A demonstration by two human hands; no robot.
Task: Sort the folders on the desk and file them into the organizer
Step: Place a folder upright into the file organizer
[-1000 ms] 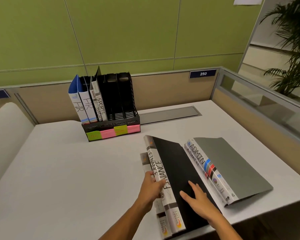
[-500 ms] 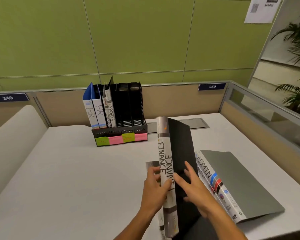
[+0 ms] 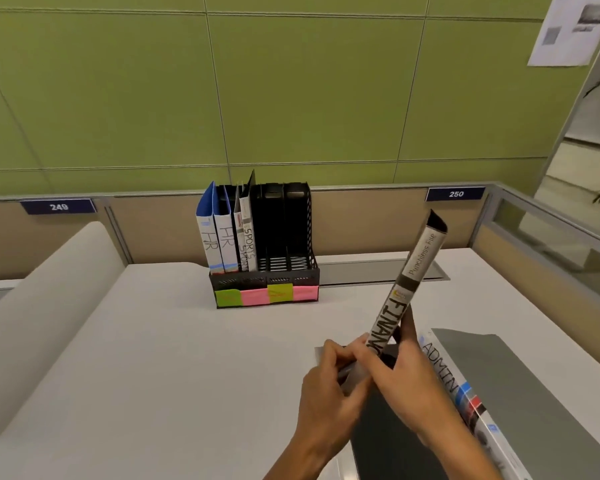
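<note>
Black-covered, with a white spine lettered FINANCE, the finance folder (image 3: 407, 287) is now lifted off the desk (image 3: 153, 358) and tilted so its top leans up and to the right; half a second ago it stood nearly upright, and a second ago it lay flat. Both hands grip its lower end: the right hand (image 3: 411, 382) wraps around the spine, and the left hand (image 3: 329, 386) curls closed against it from the left. Another dark folder (image 3: 395, 441) lies flat beneath the hands. Just to the right lies a grey folder (image 3: 520, 393) with ADMIN on its spine, unmoved. Farther back, against the partition, stands a black mesh organizer (image 3: 284, 244) with green and pink sticky notes along its front. Its left slots hold two blue HR folders (image 3: 217, 233) and two SPORTS folders (image 3: 246, 237), all upright; the right slots hold nothing.
</note>
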